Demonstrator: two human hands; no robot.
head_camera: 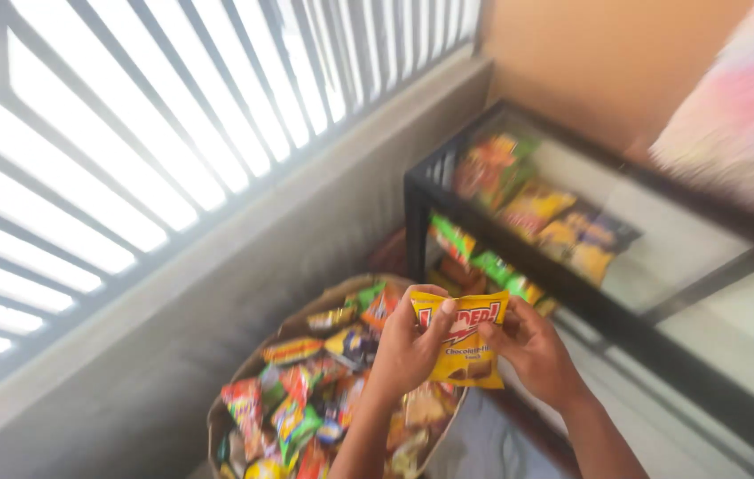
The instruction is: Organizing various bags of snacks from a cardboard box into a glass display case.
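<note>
Both my hands grip one small yellow snack packet (467, 348) with a red label, held upright in front of me. My left hand (408, 349) pinches its left edge with the thumb over the top corner. My right hand (532, 349) holds the right edge. Just below and left of the hands sits a round brown basket (251, 364) heaped with several colourful snack packets (301, 404). To the right stands a black-framed glass display case (418, 191) with more packets (563, 226) lying on its shelves.
A grey concrete ledge (244, 266) runs under a barred window grille (128, 133) on the left, with bright light behind it. An orange wall (590, 53) rises behind the case. A blurred pink and white cloth (741, 124) hangs at the top right.
</note>
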